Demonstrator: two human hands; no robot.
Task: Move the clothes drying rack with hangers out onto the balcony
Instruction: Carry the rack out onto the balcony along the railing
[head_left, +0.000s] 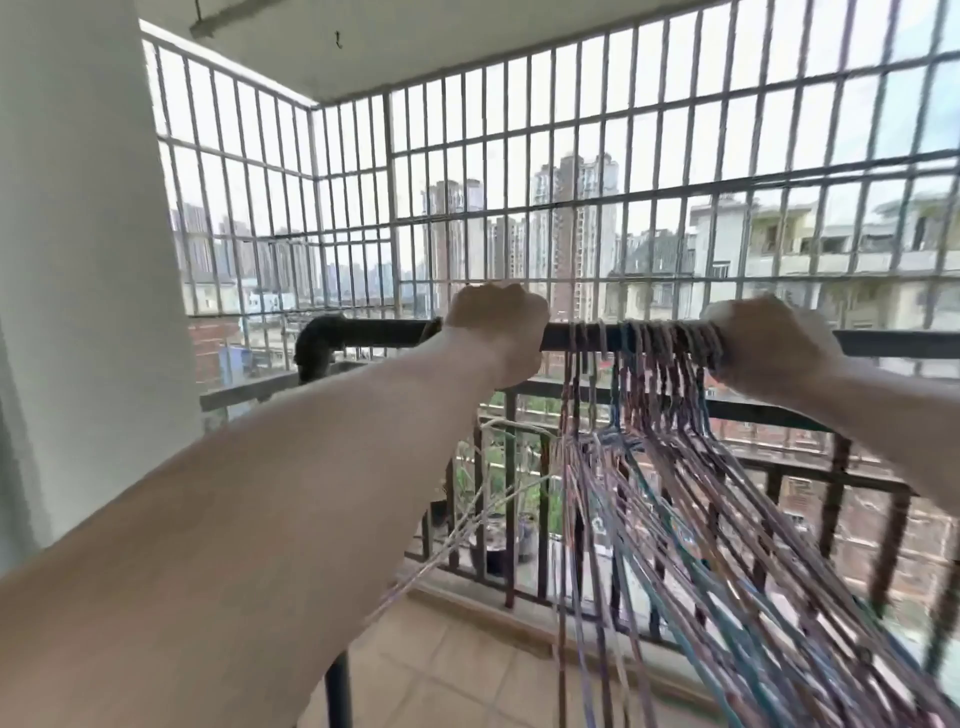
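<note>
The drying rack's dark top bar (384, 332) runs level across the middle of the head view, with a black elbow joint at its left end. My left hand (496, 325) is closed around the bar left of centre. My right hand (763, 338) grips it further right, against the hooks. Several thin wire hangers (670, 452) in blue, pink and purple hang bunched between my hands and swing toward me. One of the rack's dark uprights (337, 688) shows below my left forearm.
A dark metal balcony railing (779, 415) stands just beyond the rack, under a tall pale security grille (389, 208). A white wall (88, 234) rises on the left. Beige floor tiles (452, 665) lie below. Potted plants (493, 540) sit by the railing.
</note>
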